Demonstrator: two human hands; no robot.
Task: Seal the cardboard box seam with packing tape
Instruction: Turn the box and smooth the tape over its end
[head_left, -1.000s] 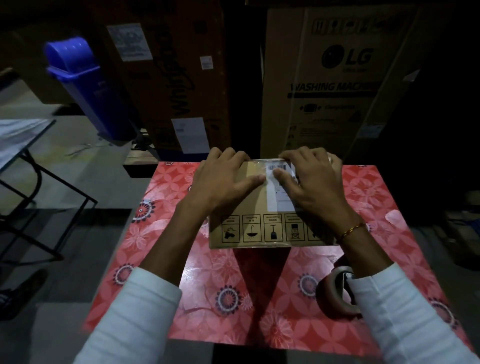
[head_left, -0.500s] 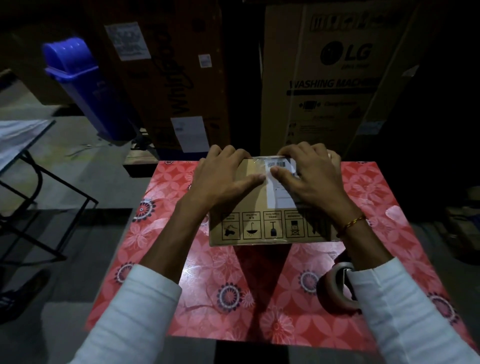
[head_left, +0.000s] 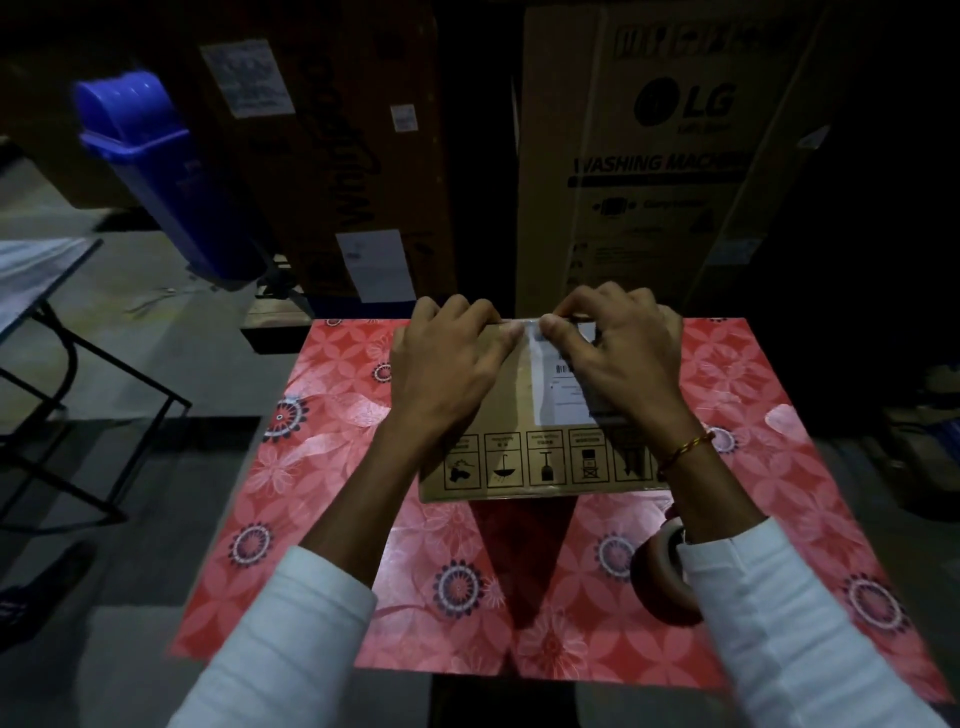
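Note:
A small brown cardboard box (head_left: 511, 400) with handling symbols on its near side stands on a table with a red flowered cloth (head_left: 332, 467). A white shipping label (head_left: 558, 384) lies on its top under a shiny strip of clear tape. My left hand (head_left: 447, 364) rests flat on the box's left top, fingers curled over the far edge. My right hand (head_left: 618, 353) lies on the right top, thumb and fingers pressing at the far edge by the label. A roll of packing tape (head_left: 662, 571) stands on the cloth, partly hidden by my right sleeve.
Behind the table stand two tall appliance cartons, a dark one (head_left: 332, 156) and an LG washing machine carton (head_left: 660, 156). A blue bin (head_left: 156, 171) leans at the back left. A folding table with a black frame (head_left: 47, 322) is at the left.
Both hands have slid away from me to the box's far edge. My right thumb has moved from the label's middle up to the far edge; more of the label shows.

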